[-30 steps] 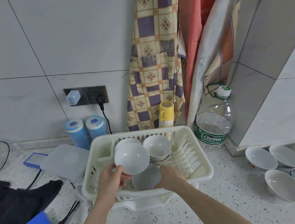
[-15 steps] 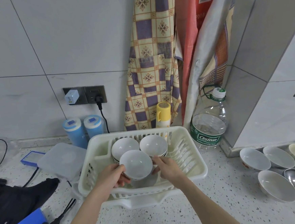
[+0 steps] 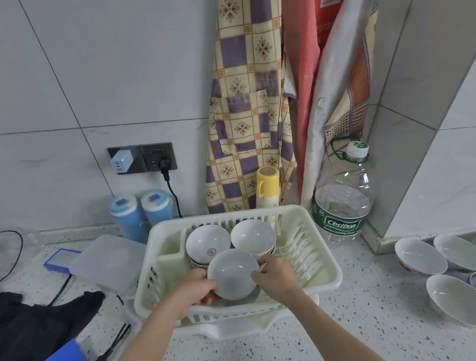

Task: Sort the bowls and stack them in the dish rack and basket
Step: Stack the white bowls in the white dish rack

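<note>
Both hands are on one white bowl [image 3: 233, 274] at the front of the dish rack [image 3: 319, 283]. The left hand [image 3: 195, 290] curls round its left rim, the right hand [image 3: 275, 274] pinches the right rim with its fingertips. The bowl sits right on top of another bowl [image 3: 247, 297] that peeks out under it. Behind them in the rack are two more stacks of white bowls, the left stack [image 3: 207, 244] with a red mark inside the top one, the right stack [image 3: 253, 237] plain. The rack's slotted right side holds nothing. Out on the counter [image 3: 356, 327] to the right there's a bunch of loose bowls [image 3: 458, 299], well apart from the rack. A water bottle [image 3: 343, 197] stands just behind the rack's right corner, and two blue canisters [image 3: 141, 213] behind its left.
</note>
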